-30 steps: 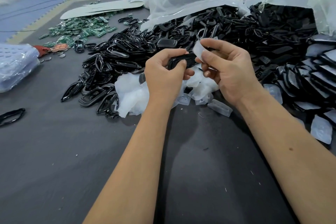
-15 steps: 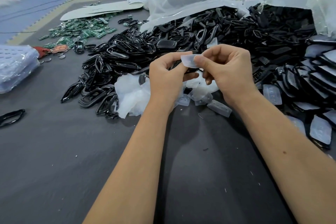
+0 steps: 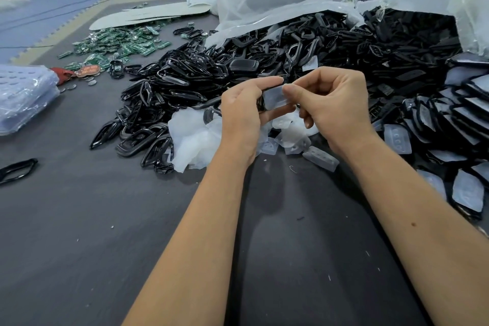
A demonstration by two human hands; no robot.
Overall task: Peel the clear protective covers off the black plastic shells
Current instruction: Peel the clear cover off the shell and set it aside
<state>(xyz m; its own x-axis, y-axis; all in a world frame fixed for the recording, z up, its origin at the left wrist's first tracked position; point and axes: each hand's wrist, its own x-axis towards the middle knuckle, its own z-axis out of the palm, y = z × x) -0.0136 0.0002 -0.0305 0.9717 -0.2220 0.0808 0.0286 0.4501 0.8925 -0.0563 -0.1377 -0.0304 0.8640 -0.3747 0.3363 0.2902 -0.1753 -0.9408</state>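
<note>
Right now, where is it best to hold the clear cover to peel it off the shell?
Probably its upper right edge, from the right, where the right hand pinches it. The cover stands lifted there, while the left hand grips the shell on the other side.

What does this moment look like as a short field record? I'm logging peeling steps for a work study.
left hand: grips a black shell
right hand: pinches the clear cover, partly lifted off the shell
peeled covers: heaped on the table just beyond the hands
shells waiting: pile at right, covers on
frames: black pile at left
table: dark grey
</note>
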